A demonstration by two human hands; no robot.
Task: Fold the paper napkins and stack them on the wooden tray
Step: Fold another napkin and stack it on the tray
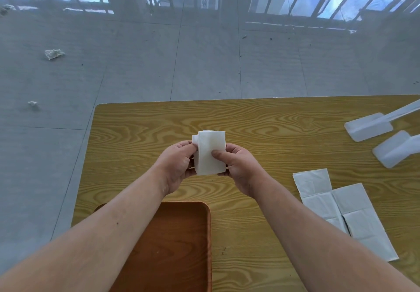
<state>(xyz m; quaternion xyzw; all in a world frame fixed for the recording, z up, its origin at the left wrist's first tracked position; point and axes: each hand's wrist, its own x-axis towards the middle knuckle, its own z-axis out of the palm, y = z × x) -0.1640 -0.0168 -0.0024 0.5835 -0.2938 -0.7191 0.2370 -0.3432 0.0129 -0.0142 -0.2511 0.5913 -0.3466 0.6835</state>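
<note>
I see both hands held up over the middle of the table, and they share one folded napkin. The left hand pinches the napkin's left edge with its fingers curled round it. The right hand grips the right edge, with its thumb pressed flat on the front of the paper. The napkin is white and folded small, and it stands up tall between the two hands, above the table top and not lying on it. A loose bit of the fold pokes out at the top left. The wooden tray sits close to me, just under my left arm, and I see no napkin on the part of it that shows. Off to the right, the flat napkins lie open on the table, side by side and touching. Past them, near the right edge, are two white plastic pieces. On the grey floor to the left lie two scrunched paper bits.
</note>
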